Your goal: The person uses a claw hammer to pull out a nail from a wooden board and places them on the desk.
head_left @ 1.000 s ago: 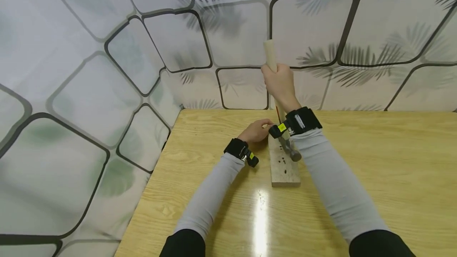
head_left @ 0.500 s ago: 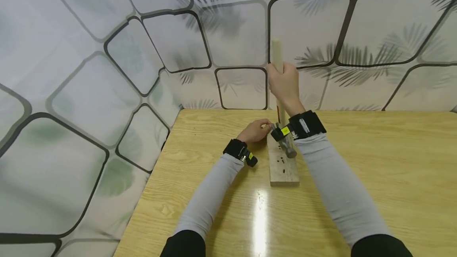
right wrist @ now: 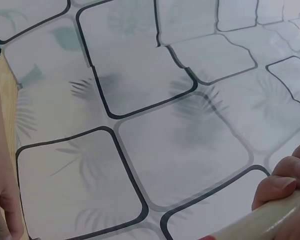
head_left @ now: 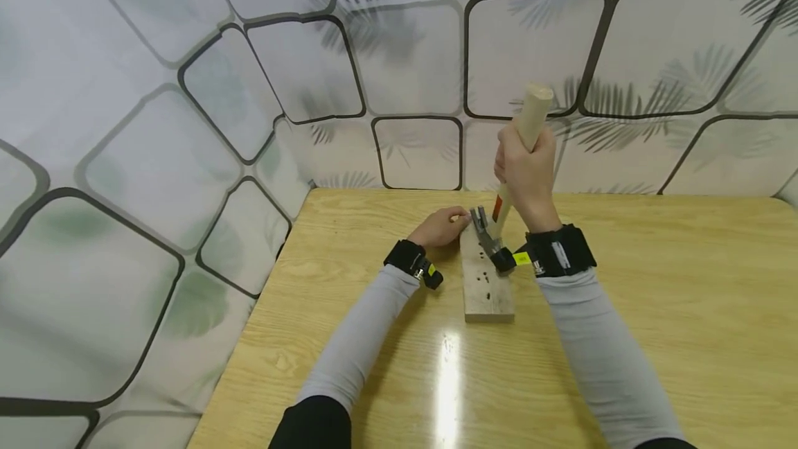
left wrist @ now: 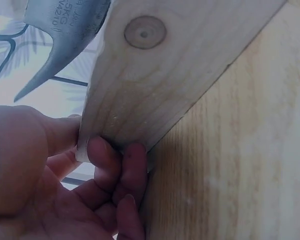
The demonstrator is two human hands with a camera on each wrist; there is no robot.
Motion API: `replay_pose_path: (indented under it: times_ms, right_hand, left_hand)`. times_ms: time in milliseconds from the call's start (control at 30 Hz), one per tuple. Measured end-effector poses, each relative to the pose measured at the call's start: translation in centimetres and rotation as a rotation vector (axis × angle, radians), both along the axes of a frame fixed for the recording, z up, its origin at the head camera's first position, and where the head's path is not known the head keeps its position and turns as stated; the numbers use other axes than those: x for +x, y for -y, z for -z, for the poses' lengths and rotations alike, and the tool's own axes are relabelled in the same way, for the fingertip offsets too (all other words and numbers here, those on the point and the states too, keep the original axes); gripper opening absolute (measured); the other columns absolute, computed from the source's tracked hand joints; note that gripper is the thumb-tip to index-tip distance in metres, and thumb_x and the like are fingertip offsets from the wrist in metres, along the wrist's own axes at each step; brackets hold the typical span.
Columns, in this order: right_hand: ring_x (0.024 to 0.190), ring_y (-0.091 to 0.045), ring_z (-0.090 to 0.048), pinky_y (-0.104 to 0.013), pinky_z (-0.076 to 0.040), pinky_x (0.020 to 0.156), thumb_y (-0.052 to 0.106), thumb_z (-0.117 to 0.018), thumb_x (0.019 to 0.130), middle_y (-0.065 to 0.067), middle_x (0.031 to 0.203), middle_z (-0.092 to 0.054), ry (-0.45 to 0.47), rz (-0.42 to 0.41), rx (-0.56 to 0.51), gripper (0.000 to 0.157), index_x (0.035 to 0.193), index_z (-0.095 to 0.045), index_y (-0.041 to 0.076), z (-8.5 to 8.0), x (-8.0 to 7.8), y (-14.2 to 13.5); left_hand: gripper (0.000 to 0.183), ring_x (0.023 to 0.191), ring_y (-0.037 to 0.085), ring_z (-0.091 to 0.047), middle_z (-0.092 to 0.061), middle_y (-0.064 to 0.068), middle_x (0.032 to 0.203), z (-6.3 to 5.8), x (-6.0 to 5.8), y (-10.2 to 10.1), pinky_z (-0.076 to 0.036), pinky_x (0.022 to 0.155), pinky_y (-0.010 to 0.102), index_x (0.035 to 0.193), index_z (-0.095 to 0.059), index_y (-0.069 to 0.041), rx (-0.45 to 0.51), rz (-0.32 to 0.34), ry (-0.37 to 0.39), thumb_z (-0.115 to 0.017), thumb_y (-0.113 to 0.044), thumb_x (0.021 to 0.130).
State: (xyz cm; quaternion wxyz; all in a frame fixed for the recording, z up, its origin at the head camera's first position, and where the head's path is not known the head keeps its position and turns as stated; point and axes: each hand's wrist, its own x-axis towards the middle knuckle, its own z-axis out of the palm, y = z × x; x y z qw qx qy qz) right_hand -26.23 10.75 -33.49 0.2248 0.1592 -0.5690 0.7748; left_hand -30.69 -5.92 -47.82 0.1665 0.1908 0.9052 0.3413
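My right hand [head_left: 528, 175] grips the pale wooden handle of a claw hammer [head_left: 535, 113], which leans to the right above the board. Its metal head sits low over the far part of the wooden board [head_left: 489, 300], claw toward my left hand [head_left: 439, 227]. That hand holds the board's far left end, with curled fingers [left wrist: 132, 167] against its side and the thumb at the top edge. In the left wrist view the hammer's claw [left wrist: 67, 37] juts past the board's edge. Several dark holes or nail marks dot the board's top. In the right wrist view, fingers wrap the handle [right wrist: 270, 220].
The board lies on a light wood-grain table [head_left: 654, 310] whose surface extends to both sides. Behind it and to the left stands a wall covering [head_left: 411, 61] with dark outlined shapes and leaf prints. Each wrist wears a black strap [head_left: 561, 251] with a small camera.
My right hand has shifted right and slightly down, tilting the hammer handle from near upright toward the right. My left hand keeps its hold on the board.
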Motion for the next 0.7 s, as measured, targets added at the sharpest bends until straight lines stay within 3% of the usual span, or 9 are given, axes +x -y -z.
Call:
replay_pose_path:
  times_ms: [167,367,533,700]
  right_hand:
    - [0.035,-0.015,-0.026,-0.030,-0.022,0.037,0.013,-0.054,0.102,-0.002,0.046,-0.034,-0.092,0.017,-0.082,0.039,0.066,-0.044,0.004,-0.2,1.9,-0.7]
    - [0.034,-0.012,-0.023,-0.029,-0.018,0.035,0.001,-0.052,0.094,-0.002,0.045,-0.030,-0.197,0.021,-0.230,0.034,0.064,-0.037,0.003,-1.5,5.0,-1.6]
    - [0.034,-0.010,-0.021,-0.024,-0.015,0.034,-0.008,-0.047,0.090,-0.001,0.044,-0.026,-0.302,-0.060,-0.394,0.037,0.060,-0.028,0.003,-2.8,8.1,-2.6]
    - [0.035,-0.007,-0.021,-0.020,-0.015,0.035,-0.013,-0.040,0.088,-0.001,0.045,-0.023,-0.353,-0.148,-0.509,0.037,0.061,-0.022,0.004,-3.5,11.2,-3.7]
  left_hand:
    - [0.037,0.118,0.022,-0.060,-0.064,0.006,0.133,0.0,0.0,0.0,-0.048,0.099,0.039,0.131,-0.063,-0.018,-0.003,0.003,0.015,-0.040,-0.039,0.111]
    - [0.038,0.128,0.026,-0.057,-0.061,0.007,0.139,-0.1,0.1,-0.3,-0.047,0.104,0.043,0.132,-0.063,-0.019,0.002,-0.006,0.024,-0.039,-0.039,0.110]
    - [0.039,0.132,0.028,-0.055,-0.060,0.007,0.141,0.0,0.0,-0.5,-0.046,0.105,0.044,0.132,-0.063,-0.019,0.002,-0.007,0.004,-0.039,-0.039,0.110]
    - [0.039,0.119,0.027,-0.060,-0.063,0.009,0.134,0.2,0.7,-0.4,-0.050,0.095,0.043,0.134,-0.060,-0.017,0.035,-0.034,0.040,-0.038,-0.039,0.111]
